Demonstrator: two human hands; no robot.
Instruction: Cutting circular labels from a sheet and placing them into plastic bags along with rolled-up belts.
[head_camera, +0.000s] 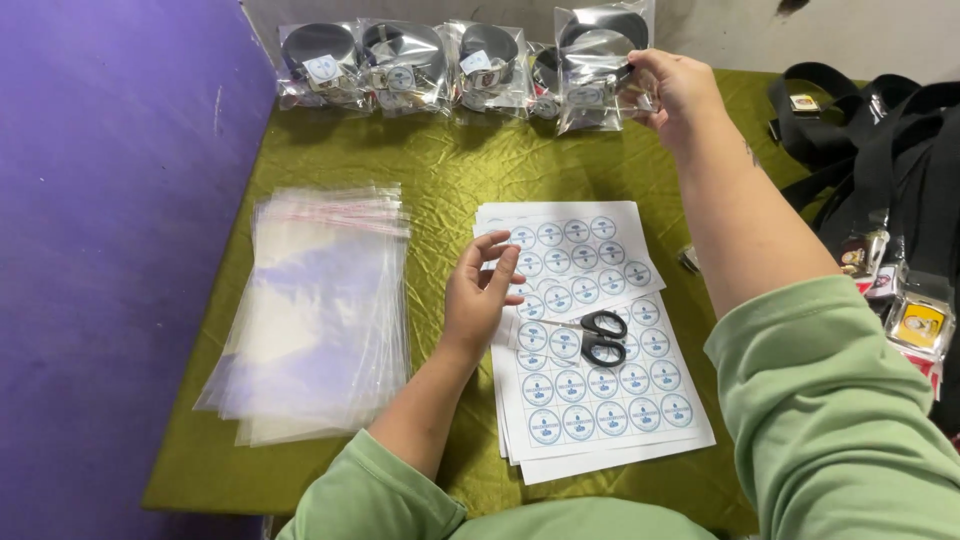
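**Clear bag in one hand, stickers under the other**

Clear plastic crinkles in my right hand (672, 92), whose fingers are clamped on a bagged black strap (597, 72) at the far edge of the green tablecloth (440, 170), beside a row of bagged straps (400, 68). My left hand (480, 295), fingers loosely apart, touches the sticker sheets (585, 340) at their left edge. Black scissors (600, 336) lie on the sheets. Empty clear bags (320, 310) are stacked to the left.
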